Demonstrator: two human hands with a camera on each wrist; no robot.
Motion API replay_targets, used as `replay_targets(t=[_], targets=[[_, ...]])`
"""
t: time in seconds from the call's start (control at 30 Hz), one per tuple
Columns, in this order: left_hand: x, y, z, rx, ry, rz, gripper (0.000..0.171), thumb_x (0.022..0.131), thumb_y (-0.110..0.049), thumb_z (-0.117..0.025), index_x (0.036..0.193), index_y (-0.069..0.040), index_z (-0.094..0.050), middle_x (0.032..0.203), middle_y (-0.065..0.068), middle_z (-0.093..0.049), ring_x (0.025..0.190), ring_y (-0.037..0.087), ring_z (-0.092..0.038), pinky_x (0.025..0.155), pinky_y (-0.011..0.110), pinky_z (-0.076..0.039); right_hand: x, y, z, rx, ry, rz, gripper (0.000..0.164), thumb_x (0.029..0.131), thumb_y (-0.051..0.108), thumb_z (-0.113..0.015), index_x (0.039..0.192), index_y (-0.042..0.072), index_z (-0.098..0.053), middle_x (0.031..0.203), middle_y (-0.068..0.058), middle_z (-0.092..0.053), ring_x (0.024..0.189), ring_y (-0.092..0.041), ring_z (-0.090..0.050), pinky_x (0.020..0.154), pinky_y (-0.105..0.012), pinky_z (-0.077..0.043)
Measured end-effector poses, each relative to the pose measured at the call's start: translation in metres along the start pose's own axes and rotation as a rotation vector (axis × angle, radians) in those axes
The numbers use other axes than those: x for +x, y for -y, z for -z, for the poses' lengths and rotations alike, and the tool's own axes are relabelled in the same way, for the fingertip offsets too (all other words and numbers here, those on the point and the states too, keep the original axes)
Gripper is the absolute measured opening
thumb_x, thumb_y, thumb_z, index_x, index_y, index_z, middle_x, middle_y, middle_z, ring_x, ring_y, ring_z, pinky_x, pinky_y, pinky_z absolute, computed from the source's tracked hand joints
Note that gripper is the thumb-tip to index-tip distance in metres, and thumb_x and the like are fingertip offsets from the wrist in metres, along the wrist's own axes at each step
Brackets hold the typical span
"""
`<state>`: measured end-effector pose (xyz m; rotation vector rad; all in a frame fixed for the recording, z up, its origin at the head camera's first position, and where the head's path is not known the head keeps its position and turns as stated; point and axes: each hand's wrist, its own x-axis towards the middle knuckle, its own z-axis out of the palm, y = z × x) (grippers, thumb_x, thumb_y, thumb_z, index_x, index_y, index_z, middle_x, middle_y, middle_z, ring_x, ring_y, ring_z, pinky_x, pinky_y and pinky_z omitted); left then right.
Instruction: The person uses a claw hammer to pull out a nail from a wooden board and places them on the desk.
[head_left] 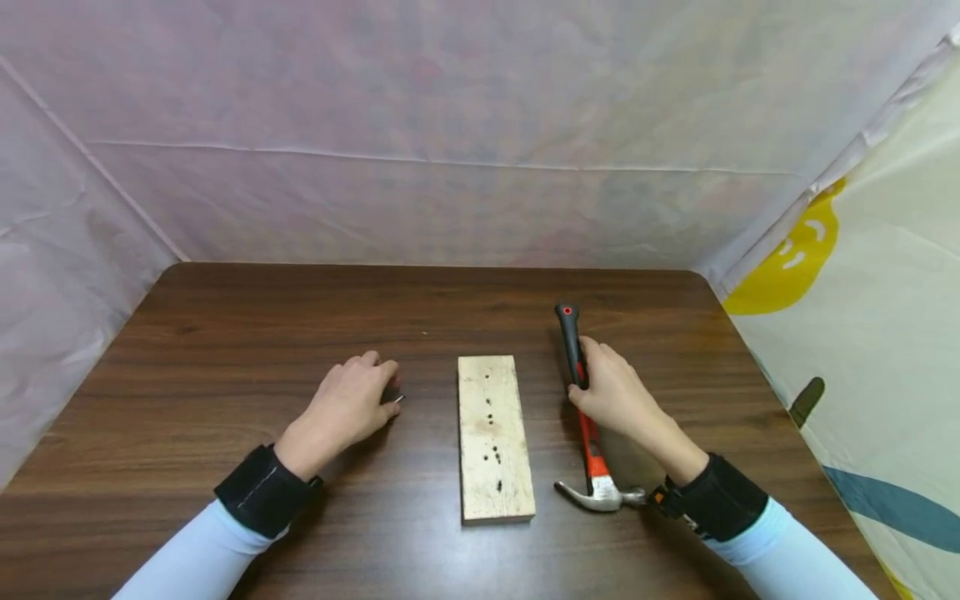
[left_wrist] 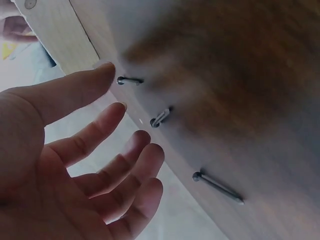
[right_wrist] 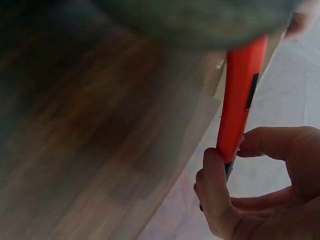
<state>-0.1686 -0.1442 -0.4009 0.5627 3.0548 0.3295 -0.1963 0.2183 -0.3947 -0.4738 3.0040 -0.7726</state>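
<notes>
My left hand (head_left: pixel 345 408) hovers low over the table, left of a pale wooden block (head_left: pixel 487 496). Several dark holes or marks run along the block's top. In the left wrist view, three nails (left_wrist: pixel 218 188) lie on the table near the slightly bent fingertips (left_wrist: pixel 152 155), and none is between them. One nail (head_left: pixel 400 398) also shows beside the thumb in the head view. To the right of the block, my right hand (head_left: pixel 618 392) grips a claw hammer (head_left: pixel 590 442) by its red and black handle (right_wrist: pixel 237 105). The metal head points toward me; whether it touches the table I cannot tell.
A brown wood-grain table (head_left: pixel 247 333) carries everything. Its far edge meets a hanging pale cloth (head_left: pixel 450 208). Printed cloth (head_left: pixel 885 375) hangs along the right side.
</notes>
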Motion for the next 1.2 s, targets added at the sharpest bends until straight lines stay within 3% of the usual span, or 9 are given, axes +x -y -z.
replay_targets(t=[0.17, 0.3, 0.63, 0.83, 1.03, 1.2], targets=[[-0.003, -0.001, 0.004, -0.001, -0.009, 0.016, 0.027, 0.086, -0.026, -0.086, 0.098, -0.010, -0.068, 0.090, 0.006, -0.059, 0.082, 0.028, -0.059, 0.070, 0.046, -0.049, -0.002, -0.005, -0.003, -0.054, 0.021, 0.030, 0.036, 0.078, 0.002, -0.074, 0.111, -0.007, -0.060, 0.083, -0.009, -0.055, 0.075, -0.027, -0.054, 0.062, -0.045, -0.047], [-0.004, 0.002, 0.006, -0.013, -0.015, 0.026, 0.025, 0.086, -0.025, -0.086, 0.099, -0.011, -0.070, 0.091, 0.006, -0.060, 0.083, 0.028, -0.059, 0.072, 0.046, -0.049, -0.001, -0.007, -0.005, -0.076, 0.062, 0.033, 0.027, 0.080, 0.002, -0.076, 0.102, -0.005, -0.061, 0.082, -0.010, -0.056, 0.072, -0.026, -0.056, 0.060, -0.043, -0.048], [-0.004, 0.004, 0.006, -0.016, -0.010, 0.026, 0.026, 0.086, -0.024, -0.086, 0.100, -0.009, -0.070, 0.091, 0.007, -0.060, 0.083, 0.028, -0.059, 0.071, 0.046, -0.049, 0.003, -0.007, -0.009, -0.129, 0.105, 0.037, 0.019, 0.082, 0.004, -0.079, 0.088, 0.000, -0.061, 0.077, -0.007, -0.054, 0.065, -0.024, -0.055, 0.054, -0.038, -0.046], [-0.003, 0.004, 0.007, -0.018, -0.004, 0.035, 0.026, 0.087, -0.025, -0.085, 0.099, -0.009, -0.069, 0.090, 0.007, -0.060, 0.082, 0.028, -0.059, 0.070, 0.045, -0.048, 0.006, -0.008, -0.009, -0.136, 0.130, 0.029, 0.029, 0.086, 0.010, -0.081, 0.104, -0.007, -0.066, 0.084, -0.011, -0.059, 0.070, -0.024, -0.058, 0.059, -0.039, -0.050], [-0.004, 0.006, 0.012, -0.035, 0.005, 0.048, 0.026, 0.089, -0.027, -0.082, 0.102, -0.008, -0.070, 0.093, 0.008, -0.061, 0.084, 0.028, -0.060, 0.072, 0.047, -0.049, 0.002, -0.010, 0.006, -0.144, 0.228, 0.010, 0.060, 0.096, 0.025, -0.074, 0.140, -0.011, -0.053, 0.120, -0.023, -0.067, 0.101, -0.034, -0.067, 0.081, -0.050, -0.055], [-0.005, 0.012, 0.024, -0.083, 0.071, 0.055, 0.031, 0.094, -0.030, -0.078, 0.113, -0.008, -0.070, 0.106, 0.011, -0.064, 0.097, 0.033, -0.063, 0.082, 0.055, -0.049, -0.002, -0.014, 0.031, -0.116, 0.315, 0.041, 0.058, 0.100, 0.029, -0.068, 0.143, -0.007, -0.052, 0.123, -0.021, -0.068, 0.107, -0.036, -0.068, 0.086, -0.053, -0.055]])
